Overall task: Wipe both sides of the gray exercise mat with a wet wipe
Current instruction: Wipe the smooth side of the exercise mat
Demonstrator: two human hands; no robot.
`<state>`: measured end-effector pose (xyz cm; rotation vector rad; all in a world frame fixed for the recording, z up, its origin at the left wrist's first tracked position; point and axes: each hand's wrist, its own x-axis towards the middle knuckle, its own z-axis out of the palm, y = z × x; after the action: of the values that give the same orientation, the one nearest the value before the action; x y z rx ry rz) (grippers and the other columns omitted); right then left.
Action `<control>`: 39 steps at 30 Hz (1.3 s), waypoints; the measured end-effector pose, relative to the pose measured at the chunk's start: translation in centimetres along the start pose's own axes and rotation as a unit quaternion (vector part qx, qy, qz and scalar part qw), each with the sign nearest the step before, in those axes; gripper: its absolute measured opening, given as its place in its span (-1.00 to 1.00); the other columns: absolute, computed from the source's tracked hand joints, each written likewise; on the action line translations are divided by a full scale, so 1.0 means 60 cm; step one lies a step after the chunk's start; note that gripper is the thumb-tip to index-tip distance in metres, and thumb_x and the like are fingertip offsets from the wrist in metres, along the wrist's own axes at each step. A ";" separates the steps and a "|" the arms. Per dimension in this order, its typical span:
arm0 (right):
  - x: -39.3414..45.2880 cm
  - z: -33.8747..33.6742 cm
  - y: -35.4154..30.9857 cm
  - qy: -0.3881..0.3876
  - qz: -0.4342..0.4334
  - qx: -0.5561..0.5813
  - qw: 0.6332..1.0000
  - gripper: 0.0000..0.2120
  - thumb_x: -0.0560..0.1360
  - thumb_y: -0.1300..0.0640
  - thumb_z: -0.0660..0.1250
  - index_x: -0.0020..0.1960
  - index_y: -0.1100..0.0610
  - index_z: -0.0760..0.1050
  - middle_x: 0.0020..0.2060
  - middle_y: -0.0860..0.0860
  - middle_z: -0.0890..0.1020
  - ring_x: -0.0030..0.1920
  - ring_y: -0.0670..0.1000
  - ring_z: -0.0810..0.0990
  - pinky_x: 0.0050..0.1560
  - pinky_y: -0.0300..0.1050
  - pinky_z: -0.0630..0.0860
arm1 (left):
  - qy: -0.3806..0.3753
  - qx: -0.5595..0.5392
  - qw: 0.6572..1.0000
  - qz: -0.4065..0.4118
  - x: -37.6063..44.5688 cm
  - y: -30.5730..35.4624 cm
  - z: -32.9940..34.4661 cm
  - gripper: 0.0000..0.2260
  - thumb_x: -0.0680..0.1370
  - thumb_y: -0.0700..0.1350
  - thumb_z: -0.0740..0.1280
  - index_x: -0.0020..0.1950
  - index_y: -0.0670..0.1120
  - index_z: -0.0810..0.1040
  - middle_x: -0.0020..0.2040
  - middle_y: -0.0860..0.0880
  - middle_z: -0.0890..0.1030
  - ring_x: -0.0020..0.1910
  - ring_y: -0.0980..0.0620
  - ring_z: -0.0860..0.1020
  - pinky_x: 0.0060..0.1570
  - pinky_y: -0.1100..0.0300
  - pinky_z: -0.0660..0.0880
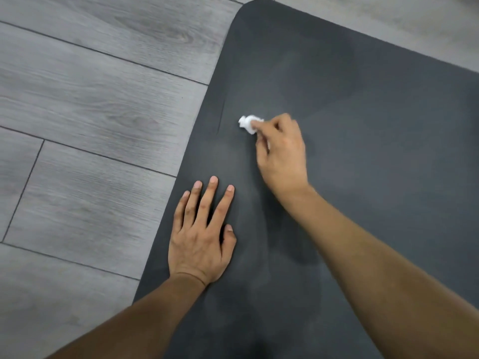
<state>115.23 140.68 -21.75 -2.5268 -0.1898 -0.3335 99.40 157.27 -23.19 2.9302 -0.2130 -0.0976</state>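
Dark gray exercise mat (pixel 363 130) spread flat on floor, rounded corner at far end, faint smudges across surface. Small white wet wipe (pixel 247 123) crumpled into wad, pressed against mat near left edge.

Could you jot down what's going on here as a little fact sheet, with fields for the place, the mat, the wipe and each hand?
place: gray wood-look plank floor
mat: dark gray exercise mat, lying flat on the floor
wipe: small white crumpled wet wipe, against the mat
right hand: right hand pinches the wipe in its fingers
left hand: left hand rests flat on the mat, near its left edge
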 end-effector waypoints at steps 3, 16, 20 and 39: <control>-0.025 0.010 -0.001 -0.003 -0.008 0.018 1.000 -0.75 0.53 0.31 0.26 0.15 0.14 0.61 -0.12 0.06 0.51 -0.14 0.08 0.42 -0.07 -0.11 0.45 | 0.000 -0.003 1.000 0.001 0.003 0.001 0.001 -0.44 0.60 0.00 0.14 0.63 0.00 0.26 0.64 -0.11 0.22 0.62 -0.17 0.18 0.57 -0.16 0.14; -0.024 0.027 -0.003 0.043 -0.008 -0.024 0.999 -0.77 0.57 0.24 0.22 0.14 0.10 0.57 -0.05 0.09 0.49 -0.07 0.10 0.43 -0.02 -0.06 0.46 | -0.048 -0.010 0.998 -0.033 -0.185 -0.015 -0.020 -0.42 0.65 0.05 0.13 0.67 0.01 0.13 0.68 -0.04 0.07 0.65 -0.11 0.07 0.56 -0.12 0.16; -0.028 0.026 -0.001 0.047 0.000 -0.013 0.999 -0.75 0.56 0.23 0.24 0.15 0.05 0.60 -0.10 0.06 0.50 -0.12 0.07 0.45 -0.04 -0.19 0.40 | -0.021 -0.009 0.999 -0.043 -0.232 -0.023 -0.002 -0.44 0.62 0.02 0.14 0.63 -0.04 0.24 0.66 -0.09 0.14 0.63 -0.16 0.14 0.51 -0.20 0.22; -0.093 0.060 -0.151 -0.139 -0.167 0.023 0.976 -0.73 0.49 0.31 0.30 0.07 0.07 0.65 -0.17 0.10 0.50 -0.16 0.13 0.46 -0.15 -0.09 0.44 | -0.006 -0.027 0.999 -0.041 -0.228 -0.027 0.011 -0.41 0.58 0.01 0.15 0.63 -0.03 0.24 0.66 -0.09 0.16 0.63 -0.17 0.15 0.55 -0.20 0.17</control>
<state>108.70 149.84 -21.41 -2.4817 -0.7279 -0.0995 86.05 160.75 -23.46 2.8846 -0.0894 -0.1301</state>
